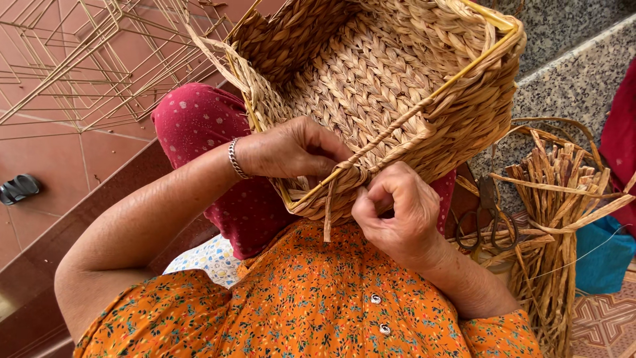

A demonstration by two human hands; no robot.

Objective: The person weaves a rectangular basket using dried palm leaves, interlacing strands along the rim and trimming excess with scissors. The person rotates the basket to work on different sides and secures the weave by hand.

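Observation:
A rectangular woven straw basket (391,73) on a yellow wire frame rests tilted on my lap, its open side facing me. My left hand (291,147), with a silver bracelet at the wrist, grips the near rim of the basket. My right hand (394,212) is closed around a flat straw strand (329,205) that wraps the rim's wire and hangs down loose. Both hands meet at the near corner of the rim.
A bundle of dried straw strands (563,199) lies at my right with dark scissors (483,222) beside it. Bare yellow wire frames (86,59) are stacked on the red tile floor at the upper left. A granite step (570,79) runs behind the basket. A dark sandal (18,187) lies at the far left.

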